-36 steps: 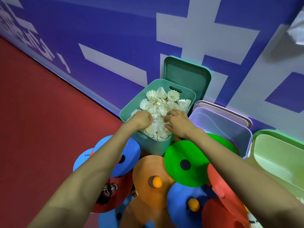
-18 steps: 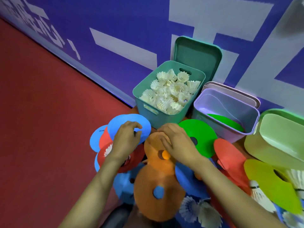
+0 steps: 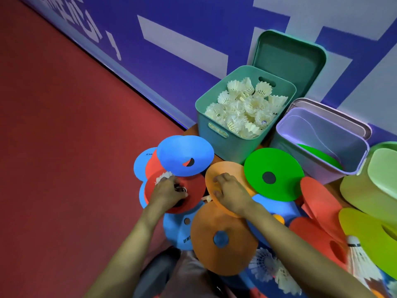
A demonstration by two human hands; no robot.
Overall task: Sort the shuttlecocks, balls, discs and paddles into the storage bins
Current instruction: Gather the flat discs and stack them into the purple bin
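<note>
White shuttlecocks (image 3: 242, 110) fill the teal bin (image 3: 217, 138) beyond both hands, which have come back from it to the pile. The left hand (image 3: 167, 195) closes on a shuttlecock (image 3: 163, 176) atop a red disc (image 3: 193, 190); the right hand (image 3: 231, 191) lies flat, holding nothing, on an orange disc (image 3: 217, 173). More sorting remains.

The red floor (image 3: 64, 147) fills the view from 7 to 11 o'clock. A blue wall (image 3: 182, 29) with pale grey blocks and letters runs from 11 to 3 o'clock, and it meets the floor along a slanted line. Dark clothing (image 3: 171, 274) shows at 6 o'clock.
</note>
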